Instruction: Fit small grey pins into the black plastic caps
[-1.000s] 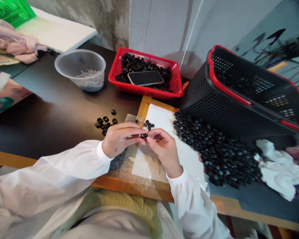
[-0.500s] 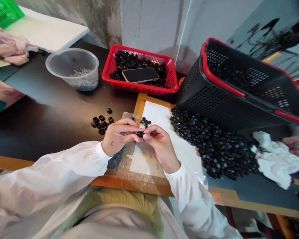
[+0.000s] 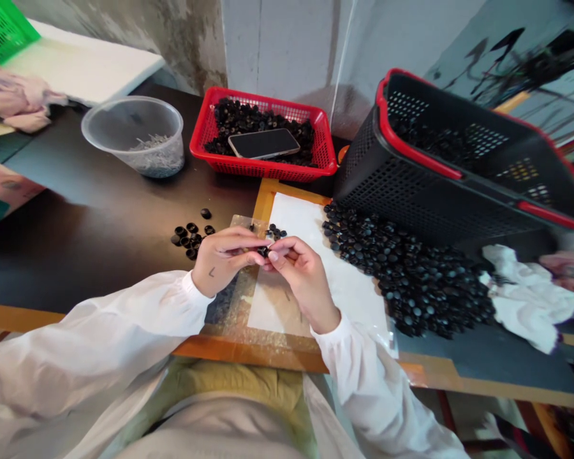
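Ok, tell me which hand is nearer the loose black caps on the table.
Left. The left hand is just right of the black caps; the right hand is farther, beyond it, over the white sheet.

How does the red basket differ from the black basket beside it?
The red basket is red all over and shallow, while the black basket is black with a red rim and looks deeper and larger. The red basket sits flat on the table; the black basket looks tilted. A phone lies on the black parts in the red basket; no phone shows in the black basket. Both are perforated and hold small black parts.
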### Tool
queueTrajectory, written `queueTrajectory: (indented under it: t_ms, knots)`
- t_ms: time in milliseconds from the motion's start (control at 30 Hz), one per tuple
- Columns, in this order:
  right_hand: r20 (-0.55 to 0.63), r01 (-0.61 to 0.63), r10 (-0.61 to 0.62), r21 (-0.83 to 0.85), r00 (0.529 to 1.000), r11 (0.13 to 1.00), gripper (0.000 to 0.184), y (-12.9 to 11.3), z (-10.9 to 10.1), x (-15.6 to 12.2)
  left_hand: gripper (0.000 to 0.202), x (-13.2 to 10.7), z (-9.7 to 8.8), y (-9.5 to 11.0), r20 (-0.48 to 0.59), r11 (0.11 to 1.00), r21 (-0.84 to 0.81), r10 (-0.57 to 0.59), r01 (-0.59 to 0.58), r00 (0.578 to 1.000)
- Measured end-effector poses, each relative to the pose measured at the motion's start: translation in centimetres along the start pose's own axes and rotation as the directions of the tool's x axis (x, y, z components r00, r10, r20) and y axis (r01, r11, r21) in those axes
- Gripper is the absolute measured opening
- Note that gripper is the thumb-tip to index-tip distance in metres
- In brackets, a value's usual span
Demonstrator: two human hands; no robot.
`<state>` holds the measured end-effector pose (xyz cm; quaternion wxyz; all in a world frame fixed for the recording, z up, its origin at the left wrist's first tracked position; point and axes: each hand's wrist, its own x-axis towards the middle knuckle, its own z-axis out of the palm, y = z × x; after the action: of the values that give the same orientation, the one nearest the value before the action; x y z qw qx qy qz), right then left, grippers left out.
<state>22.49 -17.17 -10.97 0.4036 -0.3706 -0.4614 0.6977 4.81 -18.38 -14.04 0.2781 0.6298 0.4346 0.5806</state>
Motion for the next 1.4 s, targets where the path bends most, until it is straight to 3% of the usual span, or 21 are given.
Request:
queueTrajectory:
  t_ms: [367, 667, 900, 967, 1033, 1167, 1400]
  knots:
    - [0.031, -0.086, 0.086, 0.007, 0.996, 0.996, 0.031, 0.6, -0.4, 0.2, 0.031, -0.7, -0.6, -0.6, 0.056, 0.992, 0.097, 0.073, -0.078, 0.996]
    - [-0.004, 0.037, -0.037, -0.047, 0.999, 0.998, 0.028, 0.7, -0.4, 0.5, 0.032, -0.8, -0.6, -0.8, 0.097, 0.993, 0.091, 0.066, -0.075, 0.993]
    - [-0.009, 0.163, -0.17, -0.246, 0.985, 0.955, 0.011, 0.8, -0.4, 0.2, 0.026, -0.7, -0.5, -0.1, 0.092, 0.977, 0.181, 0.093, -0.109, 0.991]
    - [-0.004, 0.122, -0.124, -0.168, 0.992, 0.978, 0.015, 0.6, -0.4, 0.2, 0.026, -0.5, -0.6, 0.1, 0.1, 0.971, 0.196, 0.118, -0.136, 0.988]
    - [0.03, 0.004, -0.003, -0.028, 1.0, 1.0, 0.023, 0.4, -0.5, 0.2, 0.028, -0.4, -0.7, 0.2, 0.107, 0.967, 0.202, 0.134, -0.153, 0.985]
    - [0.141, -0.196, 0.181, 0.1, 0.973, 0.975, 0.033, 0.1, -0.9, 0.5, 0.027, -0.2, -0.9, -0.1, 0.115, 0.957, 0.204, 0.185, -0.206, 0.976]
    - [0.154, -0.189, 0.164, 0.167, 0.974, 0.968, 0.042, 0.4, -0.9, 0.6, 0.025, -0.4, -0.6, -0.2, 0.109, 0.962, 0.192, 0.176, -0.195, 0.978]
